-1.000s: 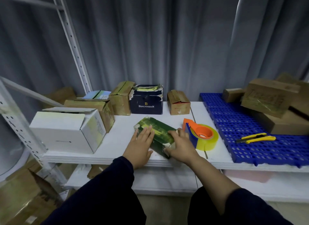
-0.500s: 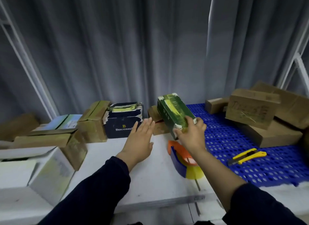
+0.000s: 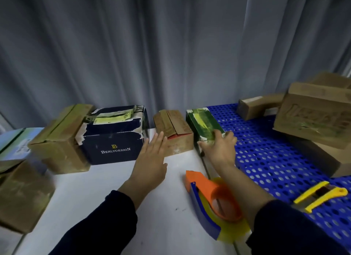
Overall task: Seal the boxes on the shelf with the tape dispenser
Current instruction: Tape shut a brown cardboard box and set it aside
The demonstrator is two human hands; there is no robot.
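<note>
Now the green box (image 3: 204,124) rests on the shelf (image 3: 114,197) beside the small brown box (image 3: 172,133), long axis pointing at the curtain (image 3: 171,55), no longer held aloft. I see my right hand (image 3: 220,148) gripping its near end with curled fingers; my left hand (image 3: 152,159) hovers, fingers spread.

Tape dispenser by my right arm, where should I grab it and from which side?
Probably the orange ring of the tape dispenser, from above: it lies flat with the ring's opening facing up, so fingers can hook inside. Avoid the orange nose at the far end, likely the cutter.
</note>
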